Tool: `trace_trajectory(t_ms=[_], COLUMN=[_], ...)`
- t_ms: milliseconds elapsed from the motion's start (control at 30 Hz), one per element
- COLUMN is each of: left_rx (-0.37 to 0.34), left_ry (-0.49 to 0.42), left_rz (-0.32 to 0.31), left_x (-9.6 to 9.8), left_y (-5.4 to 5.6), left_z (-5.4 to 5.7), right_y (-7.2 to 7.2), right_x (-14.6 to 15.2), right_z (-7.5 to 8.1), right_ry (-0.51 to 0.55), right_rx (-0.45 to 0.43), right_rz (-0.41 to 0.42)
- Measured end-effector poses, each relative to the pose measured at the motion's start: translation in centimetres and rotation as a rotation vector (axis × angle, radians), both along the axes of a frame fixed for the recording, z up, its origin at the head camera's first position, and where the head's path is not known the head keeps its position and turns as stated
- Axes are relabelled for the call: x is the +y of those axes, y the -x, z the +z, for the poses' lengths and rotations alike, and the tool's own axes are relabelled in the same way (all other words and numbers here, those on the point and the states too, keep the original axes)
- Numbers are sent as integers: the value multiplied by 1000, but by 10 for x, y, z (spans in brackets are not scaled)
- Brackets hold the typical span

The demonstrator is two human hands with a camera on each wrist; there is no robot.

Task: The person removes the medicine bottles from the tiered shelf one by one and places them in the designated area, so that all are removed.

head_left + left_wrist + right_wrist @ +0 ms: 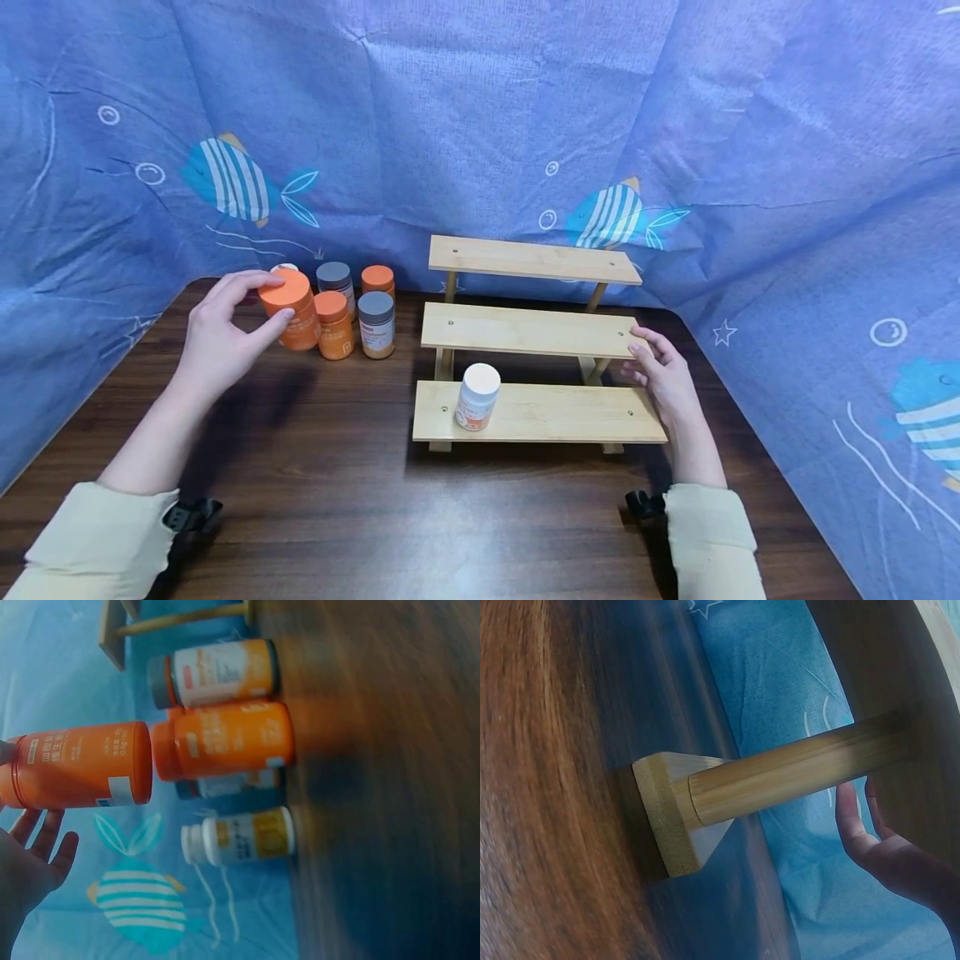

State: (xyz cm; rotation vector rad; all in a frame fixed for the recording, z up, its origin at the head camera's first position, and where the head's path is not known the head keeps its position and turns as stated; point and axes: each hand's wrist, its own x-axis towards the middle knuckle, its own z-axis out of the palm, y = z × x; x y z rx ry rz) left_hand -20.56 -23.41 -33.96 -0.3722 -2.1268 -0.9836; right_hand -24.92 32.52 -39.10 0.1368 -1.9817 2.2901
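My left hand (221, 333) pinches a large orange bottle (82, 766) by its lid between thumb and fingers. In the left wrist view the bottle's base hangs clear of the table. Beside it stand a smaller orange bottle (334, 329) and a grey-lidded bottle (377, 329). A three-tier wooden display stand (525, 329) is at the right. My right hand (667, 379) holds the right end of its middle tier, fingers partly under the board in the right wrist view. On the lowest tier, toward its left end, a white bottle (477, 398) stands upright.
Behind the front bottles are another grey-lidded bottle (337, 279), an orange-lidded one (378, 279) and a white one (251, 836). A blue fish-print cloth (480, 125) hangs behind the dark wooden table (337, 492) and along its sides.
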Motion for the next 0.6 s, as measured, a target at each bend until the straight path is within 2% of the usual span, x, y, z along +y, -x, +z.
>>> trace_trajectory(t_ms=[333,600], left_rx=[-65,-113], left_ry=[-17,-23], left_rz=[65,68], left_x=[-19,-29], left_y=[8,15], left_z=[-17,-27], right_y=[0,1], right_x=[0,0], right_z=[-1,-2], right_ry=[3,8], right_rx=[15,13], right_rz=[0,-4])
